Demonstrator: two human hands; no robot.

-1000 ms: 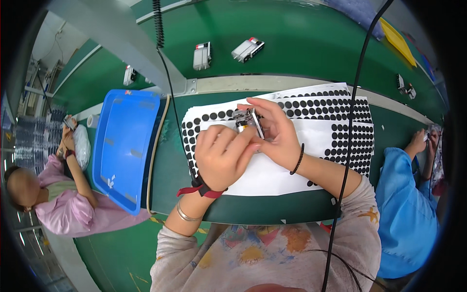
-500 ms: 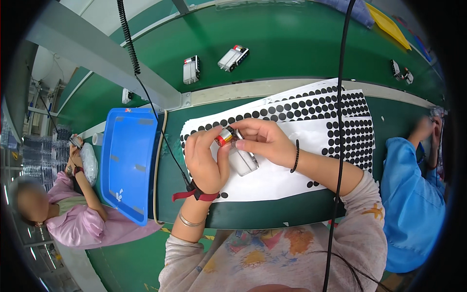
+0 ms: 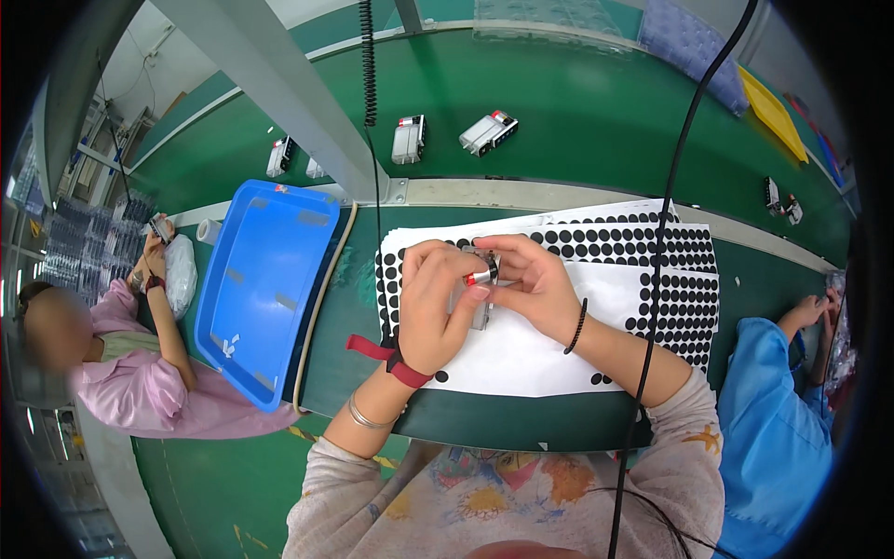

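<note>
Over the sheets in front of me, both my hands close on a small boxy device [image 3: 482, 319] with a clear, greyish body and a red-and-silver cylinder at its upper end. My left hand [image 3: 430, 312] holds it from the left, its fingertips by the red end. The fingers of my right hand [image 3: 533, 287] press on the device from the other side and partly hide it. Below lies a stack of white sheets [image 3: 549, 359] with rows of black round stickers. A red wrist strap [image 3: 407, 374] with a dark clip circles my left wrist.
A blue tray [image 3: 247, 321] stands left. Several similar devices [image 3: 408, 140] lie on the green surface beyond the bench edge. A black cable [image 3: 663, 224] and a coiled cord [image 3: 369, 74] hang across the view. A person in pink [image 3: 140, 373] sits left, another in blue [image 3: 768, 419] right.
The view has shifted, so the tray and devices appear farther right. My hands stay on the device, which is now turned more upright, with more of its body covered by my fingers.
</note>
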